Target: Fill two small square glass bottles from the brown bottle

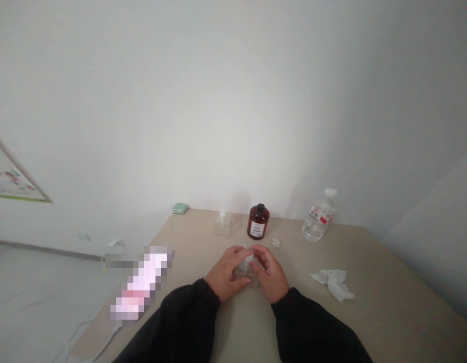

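Between my two hands, near the middle of the table, is a small clear container [242, 269] with something whitish at its top. My left hand [228, 272] curls around its left side, thumb along the near edge. Fingers of my right hand [269, 271] close over its top and right side. What exactly the fingertips pinch is partly hidden. Just beyond my hands stands a brown bottle [258, 223] with a black cap and white label. A clear square bottle [221, 225] with a white top is to its left, and a small whitish lump [276, 243] lies to its right.
A large clear water bottle [319, 217] stands at the back right. Crumpled white tissue [334, 284] lies on the table [301, 322] to the right. At left a blurred-out phone-like device [142, 285] has a white cable [105, 348]. Green pads [180, 208] sit at the back-left corner, against the wall.
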`<move>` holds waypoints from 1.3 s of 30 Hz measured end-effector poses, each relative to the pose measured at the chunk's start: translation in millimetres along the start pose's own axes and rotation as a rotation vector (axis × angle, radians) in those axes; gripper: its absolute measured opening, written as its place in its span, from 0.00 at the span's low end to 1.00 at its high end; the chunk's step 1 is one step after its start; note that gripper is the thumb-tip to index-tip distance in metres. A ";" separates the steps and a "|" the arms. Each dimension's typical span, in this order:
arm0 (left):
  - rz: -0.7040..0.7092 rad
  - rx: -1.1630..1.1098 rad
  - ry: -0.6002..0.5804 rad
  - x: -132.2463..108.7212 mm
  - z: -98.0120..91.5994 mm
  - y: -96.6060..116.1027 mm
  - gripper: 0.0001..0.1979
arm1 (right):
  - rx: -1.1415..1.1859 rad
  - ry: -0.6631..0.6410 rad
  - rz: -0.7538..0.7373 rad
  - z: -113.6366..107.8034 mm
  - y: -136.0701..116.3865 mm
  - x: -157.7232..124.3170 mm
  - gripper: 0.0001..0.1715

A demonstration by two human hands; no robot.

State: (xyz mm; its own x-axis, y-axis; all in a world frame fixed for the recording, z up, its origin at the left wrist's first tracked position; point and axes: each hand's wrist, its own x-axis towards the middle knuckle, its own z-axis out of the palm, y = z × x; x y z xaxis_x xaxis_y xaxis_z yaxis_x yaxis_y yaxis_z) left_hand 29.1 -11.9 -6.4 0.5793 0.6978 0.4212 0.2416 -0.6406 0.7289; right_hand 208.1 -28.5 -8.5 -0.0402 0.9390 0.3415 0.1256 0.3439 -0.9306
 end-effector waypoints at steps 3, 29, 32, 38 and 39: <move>0.008 -0.007 -0.001 0.0 0.7 -0.6 0.34 | 0.024 -0.009 0.000 -0.7 0.8 -0.3 0.21; -0.023 0.005 0.014 -0.8 1.1 -0.2 0.33 | -0.159 0.024 0.012 2.8 0.4 -0.9 0.27; -0.024 0.009 0.008 -0.4 0.7 0.7 0.34 | -0.201 0.008 -0.009 4.9 -3.3 0.1 0.21; -0.045 -0.006 0.032 -2.8 5.2 -6.2 0.41 | -0.285 -0.012 -0.071 3.5 -13.5 0.6 0.14; -0.074 -0.035 0.055 -3.5 6.8 -7.7 0.45 | -0.291 -0.013 -0.085 3.1 -14.9 0.4 0.14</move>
State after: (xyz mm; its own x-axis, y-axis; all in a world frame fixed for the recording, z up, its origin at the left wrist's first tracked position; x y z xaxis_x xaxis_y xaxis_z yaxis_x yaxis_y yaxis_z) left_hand 30.5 -11.6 -17.3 0.5173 0.7598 0.3939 0.2544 -0.5760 0.7769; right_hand 203.1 -33.2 5.1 -0.0749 0.9075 0.4134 0.3995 0.4071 -0.8213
